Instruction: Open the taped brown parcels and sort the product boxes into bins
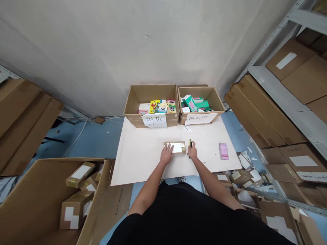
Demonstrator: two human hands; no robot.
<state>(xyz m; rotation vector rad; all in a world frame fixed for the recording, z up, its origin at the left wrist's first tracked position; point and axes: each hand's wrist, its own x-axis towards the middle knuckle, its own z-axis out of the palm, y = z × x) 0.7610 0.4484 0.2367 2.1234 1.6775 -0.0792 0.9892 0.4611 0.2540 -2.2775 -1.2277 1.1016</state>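
Observation:
A small taped cardboard box (180,149) with a white label lies flat on the white tabletop (143,153). My left hand (167,153) rests on its left end with the fingers spread over the top. Just off the box's right end, my right hand (192,150) is closed around a yellow and black utility knife (190,143), held upright. Whether its blade is out is too small to tell. A pink, blurred item (224,151) lies on the table further right.
Two open cartons with handwritten signs, a left carton (130,119) of colourful small boxes and a right carton (217,102) of green-and-white boxes, stand along the table's back. A large carton (33,190) of parcels sits lower left. A shelf (283,92) loaded with boxes flanks the right.

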